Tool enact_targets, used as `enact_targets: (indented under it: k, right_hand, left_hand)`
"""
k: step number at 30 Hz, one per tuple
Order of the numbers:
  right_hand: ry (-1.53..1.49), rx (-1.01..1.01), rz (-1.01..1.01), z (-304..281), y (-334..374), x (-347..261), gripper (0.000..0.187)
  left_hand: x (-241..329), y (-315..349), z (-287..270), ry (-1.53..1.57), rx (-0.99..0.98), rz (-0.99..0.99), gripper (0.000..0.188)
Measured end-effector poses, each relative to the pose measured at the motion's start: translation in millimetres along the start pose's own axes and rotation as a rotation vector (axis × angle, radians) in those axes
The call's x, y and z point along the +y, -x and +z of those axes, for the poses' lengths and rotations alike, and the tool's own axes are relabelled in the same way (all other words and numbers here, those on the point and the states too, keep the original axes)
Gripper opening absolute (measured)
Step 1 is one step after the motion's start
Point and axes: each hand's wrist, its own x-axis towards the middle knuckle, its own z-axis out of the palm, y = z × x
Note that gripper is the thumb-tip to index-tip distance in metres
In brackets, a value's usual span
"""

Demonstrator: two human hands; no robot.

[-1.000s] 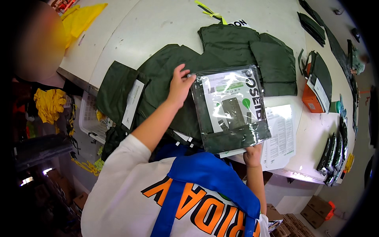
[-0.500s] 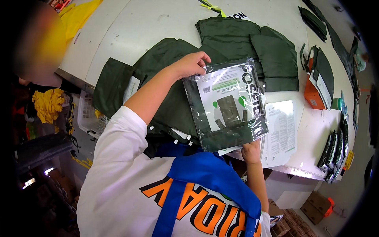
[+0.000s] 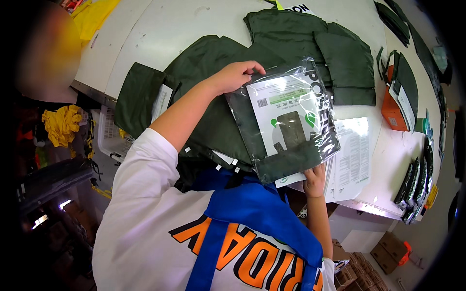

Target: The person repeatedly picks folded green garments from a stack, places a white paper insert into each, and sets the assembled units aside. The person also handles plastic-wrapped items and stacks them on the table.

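A clear plastic bag (image 3: 318, 145) holds a folded dark green garment and a white card insert (image 3: 267, 131) with green marks and a picture of overalls. My left hand (image 3: 238, 77) is closed at the bag's far left corner, fingers bent around the film. Under the near edge, my right hand (image 3: 315, 182) is closed at the end of a white sheet (image 3: 290, 179) that pokes out below the bag. The bag covers part of that sheet and some of my right fingertips. Dark green garments (image 3: 206, 63) lie beneath and left of the bag.
Printed sheets (image 3: 354, 160) are stacked right of the bag. Folded green garments (image 3: 347, 63) lie beyond it. An orange box (image 3: 394, 109) and several packed bags (image 3: 413, 186) stand at the table's right side. A white crate (image 3: 109, 133) sits below the left edge.
The bag has shifted slightly right and away from me, with both hands moving along. My right hand now reaches further under its near edge, and more of the white sheet shows.
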Motion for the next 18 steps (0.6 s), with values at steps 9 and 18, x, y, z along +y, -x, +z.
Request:
enact_targets:
  k: [9, 18]
  right_hand:
    - [0.066, -0.088, -0.134, -12, -18, 0, 0.032]
    - [0.181, -0.013, -0.140, -24, -34, -12, 0.029]
  left_hand:
    - [4, 7, 20, -0.352, 0.060, 0.157, 0.047]
    - [23, 27, 47, -0.840, 0.441, 0.313, 0.057]
